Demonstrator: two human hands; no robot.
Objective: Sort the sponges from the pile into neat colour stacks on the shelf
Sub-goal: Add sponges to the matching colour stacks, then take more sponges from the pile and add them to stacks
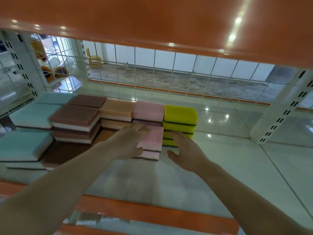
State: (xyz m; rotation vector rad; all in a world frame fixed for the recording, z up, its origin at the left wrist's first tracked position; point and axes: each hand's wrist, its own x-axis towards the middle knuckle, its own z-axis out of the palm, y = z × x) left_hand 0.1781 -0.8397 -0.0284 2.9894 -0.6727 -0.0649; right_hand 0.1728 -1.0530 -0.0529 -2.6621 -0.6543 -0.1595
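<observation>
Reaching into the white shelf [228, 155], the person has both hands at the front pink sponge stack [152, 145]. That stack is 2 sponges high, each pink over white with a dark scouring layer, and it sits just ahead of the rear pink stack [149, 112], touching or nearly touching it. The left hand [130, 143] lies over the stack's left edge, fingers spread flat across the top sponge and the thumb low against its near left corner; it rests on the sponge with straight fingers instead of clutching it. The right hand [183, 153] is relaxed and holds nothing, fingers extended toward the yellow sponge stack [180, 122], thumb out to the left near the pink stack's right front corner. Whether its fingertips touch the yellow sponges cannot be told.

Yellow stands immediately right of pink, side faces close together, 4 sponges high as far as can be counted. Leftward run the peach sponge stack [116, 112], the brown sponge stacks [76, 121] in 2 rows, and the mint-green sponges [32, 116] at the far left, some lying low and loosely at the front.

Right of the yellow stack the shelf surface is bare to the slotted white upright [286, 109], and a bare strip runs between the hands and the orange front lip [152, 216]. Overhead the orange upper shelf [152, 19] hangs low, and a wire grid [152, 73] closes the back.
</observation>
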